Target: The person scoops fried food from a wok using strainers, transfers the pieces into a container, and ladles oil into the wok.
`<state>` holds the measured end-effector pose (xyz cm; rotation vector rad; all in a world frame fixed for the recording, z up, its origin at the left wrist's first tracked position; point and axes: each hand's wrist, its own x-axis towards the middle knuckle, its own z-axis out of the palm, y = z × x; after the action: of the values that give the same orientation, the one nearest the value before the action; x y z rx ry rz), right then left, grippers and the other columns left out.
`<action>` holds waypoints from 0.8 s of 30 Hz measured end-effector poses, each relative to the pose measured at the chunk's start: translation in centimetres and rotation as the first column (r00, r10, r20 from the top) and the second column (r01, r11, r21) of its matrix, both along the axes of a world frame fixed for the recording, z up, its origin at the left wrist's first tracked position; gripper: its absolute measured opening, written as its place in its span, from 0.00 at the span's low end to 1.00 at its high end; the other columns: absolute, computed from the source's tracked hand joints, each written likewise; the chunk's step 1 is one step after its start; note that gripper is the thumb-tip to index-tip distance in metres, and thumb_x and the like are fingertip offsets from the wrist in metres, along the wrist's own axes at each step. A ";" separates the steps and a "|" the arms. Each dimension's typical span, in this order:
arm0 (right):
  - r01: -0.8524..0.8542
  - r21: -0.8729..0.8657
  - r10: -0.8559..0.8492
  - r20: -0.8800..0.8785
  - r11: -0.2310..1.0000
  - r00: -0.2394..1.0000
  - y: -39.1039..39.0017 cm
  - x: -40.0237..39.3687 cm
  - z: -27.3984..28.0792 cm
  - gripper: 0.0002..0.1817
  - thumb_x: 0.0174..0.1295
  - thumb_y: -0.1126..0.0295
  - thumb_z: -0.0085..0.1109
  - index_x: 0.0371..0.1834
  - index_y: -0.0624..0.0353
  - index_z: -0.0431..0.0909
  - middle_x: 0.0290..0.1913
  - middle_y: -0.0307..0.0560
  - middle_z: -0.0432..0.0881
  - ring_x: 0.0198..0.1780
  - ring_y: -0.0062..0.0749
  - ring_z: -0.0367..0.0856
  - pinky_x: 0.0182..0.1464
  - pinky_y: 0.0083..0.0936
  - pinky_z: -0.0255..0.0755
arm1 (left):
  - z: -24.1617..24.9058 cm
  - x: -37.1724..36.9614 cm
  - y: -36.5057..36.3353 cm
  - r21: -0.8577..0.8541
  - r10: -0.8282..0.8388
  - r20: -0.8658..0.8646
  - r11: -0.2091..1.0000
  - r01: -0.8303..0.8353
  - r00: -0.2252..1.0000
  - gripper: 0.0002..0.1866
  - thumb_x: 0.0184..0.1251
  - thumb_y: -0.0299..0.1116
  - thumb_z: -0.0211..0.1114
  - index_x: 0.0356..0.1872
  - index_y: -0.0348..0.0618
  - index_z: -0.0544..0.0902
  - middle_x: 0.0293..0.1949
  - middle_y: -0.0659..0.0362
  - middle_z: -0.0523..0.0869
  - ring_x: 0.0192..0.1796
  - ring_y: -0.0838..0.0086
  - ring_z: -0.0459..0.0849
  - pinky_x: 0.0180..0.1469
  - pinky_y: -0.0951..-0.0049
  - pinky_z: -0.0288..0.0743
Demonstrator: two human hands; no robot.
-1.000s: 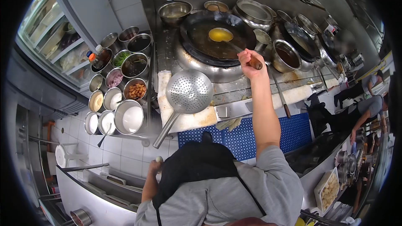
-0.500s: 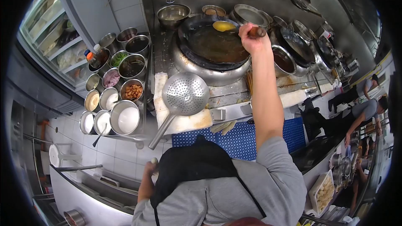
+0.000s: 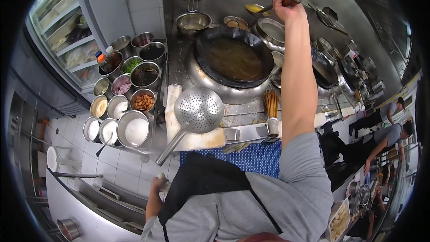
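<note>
Stretched far forward, my right hand [image 3: 288, 10] is closed around the wooden handle of a ladle [image 3: 255, 8]. Yellow liquid lies in the ladle's bowl, which hangs near the back wall above the metal pots behind the stove. In front of it sits a black wok [image 3: 234, 57] holding brownish liquid. Low at my left side, my left hand [image 3: 157, 183] is closed around a small pale object that I cannot make out. A perforated skimmer [image 3: 199, 110] lies on a folded cloth [image 3: 201, 139] at the stove's front edge, touched by neither hand.
Several metal containers [image 3: 135, 128] of seasonings and chopped ingredients stand at the left. A bamboo brush [image 3: 271, 111] rests right of the wok. Metal bowls [image 3: 192, 23] line the back. More woks [image 3: 320, 69] stand to the right, and other people [image 3: 389, 130] work farther off.
My right hand has lifted the ladle from over the wok toward the back right, uncovering the wok and the bamboo brush. My left hand stays low at my side.
</note>
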<state>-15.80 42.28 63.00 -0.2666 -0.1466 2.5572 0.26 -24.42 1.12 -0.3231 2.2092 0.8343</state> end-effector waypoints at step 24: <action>-0.012 0.027 0.016 -0.157 1.000 0.987 3.3 -17.8 11.1 0.15 0.69 0.67 0.43 0.28 0.61 0.77 0.23 0.47 0.79 0.22 0.34 0.79 0.24 0.26 0.81 | 4.7 4.7 1.8 0.061 0.319 0.026 0.945 -0.320 0.947 0.19 0.42 0.35 0.73 0.32 0.29 0.84 0.29 0.50 0.86 0.31 0.61 0.87 0.33 0.62 0.80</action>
<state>-33.56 45.55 74.12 -0.0528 -0.1226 2.5757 4.93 -22.58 5.84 -0.6678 2.1403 1.0688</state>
